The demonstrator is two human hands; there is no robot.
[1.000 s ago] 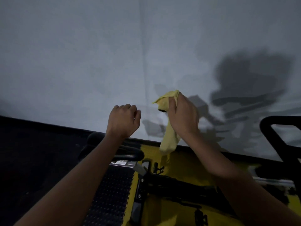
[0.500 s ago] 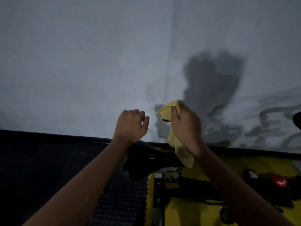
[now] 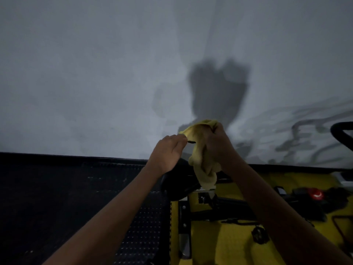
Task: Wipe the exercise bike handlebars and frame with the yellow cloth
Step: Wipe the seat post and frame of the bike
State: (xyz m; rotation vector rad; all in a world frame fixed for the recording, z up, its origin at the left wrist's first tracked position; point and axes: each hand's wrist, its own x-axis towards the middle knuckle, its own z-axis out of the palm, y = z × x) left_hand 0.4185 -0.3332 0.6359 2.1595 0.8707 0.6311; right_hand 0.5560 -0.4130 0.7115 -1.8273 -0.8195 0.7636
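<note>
right hand (image 3: 219, 144) gripping yellow cloth (image 3: 202, 161), left hand (image 3: 168, 152) pinching

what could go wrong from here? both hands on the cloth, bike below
1. The yellow cloth is bunched, held up in the air by the right hand with the left hand pinching its edge; wiped like that, it would likely give poor contact.
2. Its loose tail hangs just above the dark bike parts and might snag there.
3. The scene is dim, so missed spots on the dark frame may go unnoticed.
</note>
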